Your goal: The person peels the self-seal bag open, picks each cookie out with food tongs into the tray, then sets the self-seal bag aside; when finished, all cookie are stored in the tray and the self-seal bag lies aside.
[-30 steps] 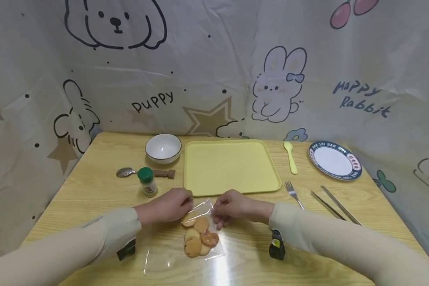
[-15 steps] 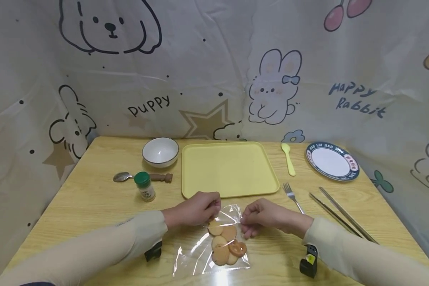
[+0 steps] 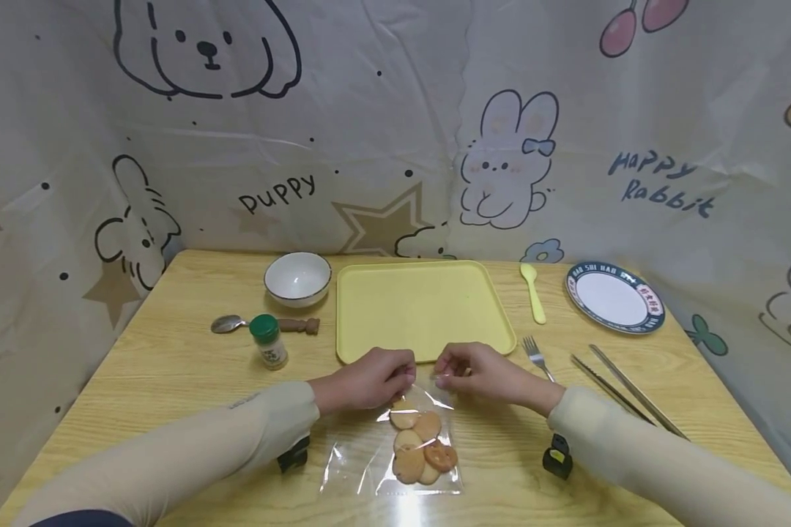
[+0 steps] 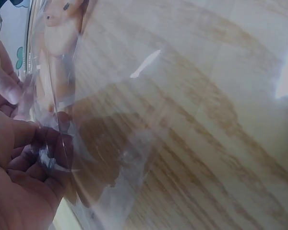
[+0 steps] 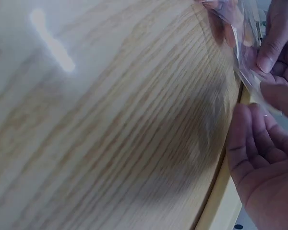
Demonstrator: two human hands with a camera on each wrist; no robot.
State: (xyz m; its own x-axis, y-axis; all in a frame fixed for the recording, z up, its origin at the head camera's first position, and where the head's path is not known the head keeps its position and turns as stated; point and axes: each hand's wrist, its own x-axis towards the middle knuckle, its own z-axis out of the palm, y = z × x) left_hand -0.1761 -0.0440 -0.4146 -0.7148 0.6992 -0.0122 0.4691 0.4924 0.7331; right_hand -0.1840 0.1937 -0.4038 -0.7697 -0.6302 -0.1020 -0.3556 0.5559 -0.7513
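Observation:
A clear plastic bag lies on the table in front of me, with several round cookies and a pretzel-shaped cookie inside. My left hand pinches the bag's top edge at its left; in the left wrist view its curled fingers show against the film. At the top right corner, my right hand holds the film by thumb and fingertips. In the right wrist view the bag's edge runs up to the right thumb, with the other fingers bent below it.
Just beyond the hands lies a yellow tray. To the left stand a white bowl, a green-capped shaker and a brown-handled spoon. To the right are a yellow spoon, fork, tongs and plate.
The head view shifts first, moving the bag and hands rightward in it. My right hand has gone from the bag's right side up to its top corner; my left keeps its pinch.

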